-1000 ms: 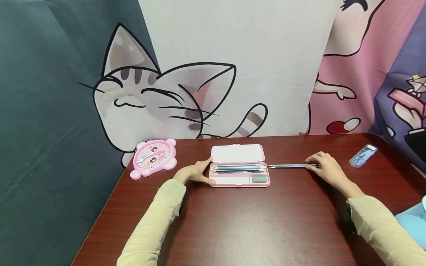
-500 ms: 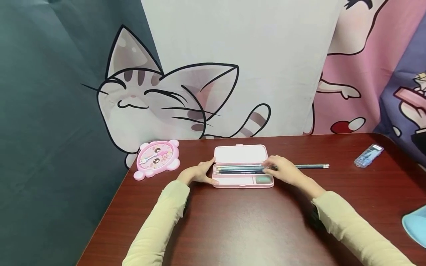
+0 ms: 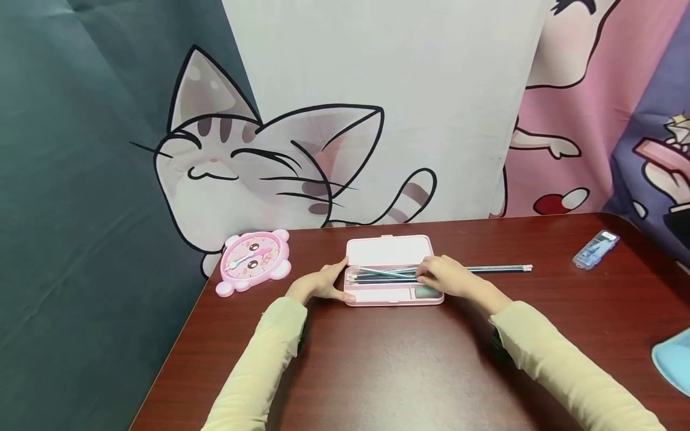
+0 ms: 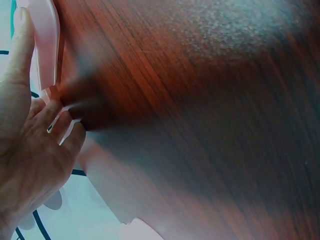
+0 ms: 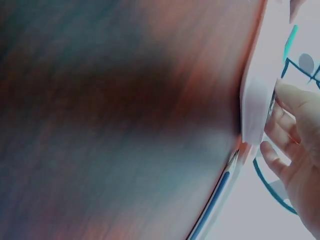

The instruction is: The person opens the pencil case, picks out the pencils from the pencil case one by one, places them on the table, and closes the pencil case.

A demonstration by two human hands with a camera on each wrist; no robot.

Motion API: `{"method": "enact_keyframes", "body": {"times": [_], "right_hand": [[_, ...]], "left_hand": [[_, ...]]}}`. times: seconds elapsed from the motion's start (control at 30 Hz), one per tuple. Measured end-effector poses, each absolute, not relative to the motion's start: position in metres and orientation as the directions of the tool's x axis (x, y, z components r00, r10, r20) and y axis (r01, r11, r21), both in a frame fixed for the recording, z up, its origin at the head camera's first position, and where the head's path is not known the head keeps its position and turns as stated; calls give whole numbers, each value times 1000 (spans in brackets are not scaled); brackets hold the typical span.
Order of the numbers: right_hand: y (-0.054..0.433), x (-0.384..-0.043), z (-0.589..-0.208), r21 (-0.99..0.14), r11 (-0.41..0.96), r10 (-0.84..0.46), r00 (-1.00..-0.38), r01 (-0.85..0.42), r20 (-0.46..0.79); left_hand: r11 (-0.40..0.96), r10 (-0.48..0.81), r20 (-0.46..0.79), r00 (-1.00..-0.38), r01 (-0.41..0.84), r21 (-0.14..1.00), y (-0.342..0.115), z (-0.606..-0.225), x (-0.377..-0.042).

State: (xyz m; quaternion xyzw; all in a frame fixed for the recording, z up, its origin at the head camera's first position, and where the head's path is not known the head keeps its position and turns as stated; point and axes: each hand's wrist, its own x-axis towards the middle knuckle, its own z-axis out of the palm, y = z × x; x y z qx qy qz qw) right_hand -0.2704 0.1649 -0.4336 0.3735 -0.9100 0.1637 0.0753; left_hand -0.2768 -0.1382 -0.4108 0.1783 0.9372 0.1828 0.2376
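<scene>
A pink pencil case [image 3: 385, 294] lies with its lid raised, several pencils [image 3: 377, 279] in its long compartment and a grey-green eraser [image 3: 427, 291] in a small one. My left hand [image 3: 319, 282] grips the case's left end, thumb at the front corner and fingers toward the back. In the left wrist view that thumb lies along the case's edge. Over the right end, my right hand [image 3: 446, 276] pinches a light green pencil [image 3: 387, 273], slanted across the others in the compartment. More pencil length [image 3: 501, 269] shows on the table beyond the right hand.
A pink animal-shaped clock [image 3: 254, 261] lies at the table's back left. Toward the back right is a small clear blue box [image 3: 595, 249]. A light blue object [image 3: 674, 362] shows at the right edge. Behind the table [image 3: 399, 371] hangs a cartoon-printed curtain [image 3: 453, 120].
My right hand has moved left from the pencils on the table to the case, bringing a pencil over the compartment. My left hand stays at the case's left end.
</scene>
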Motion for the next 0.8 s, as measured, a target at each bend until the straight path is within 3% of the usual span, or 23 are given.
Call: {"method": "enact_keyframes", "body": {"times": [0.13, 0.23, 0.53, 0.8], "right_hand": [[161, -268, -435, -56, 672, -689, -651, -738, 319], [163, -266, -435, 30, 691, -689, -645, -723, 331], [211, -264, -434, -22, 741, -598, -674, -671, 434], [286, -253, -443, -7, 751, -538, -620, -660, 571]], "left_hand": [[877, 420, -378, -825, 262, 403, -138, -410, -276], [876, 415, -386, -824, 247, 415, -137, -410, -276], [866, 418, -382, -824, 235, 442, -136, -411, -274], [865, 417, -397, -818, 223, 449, -137, -411, -277]]}}
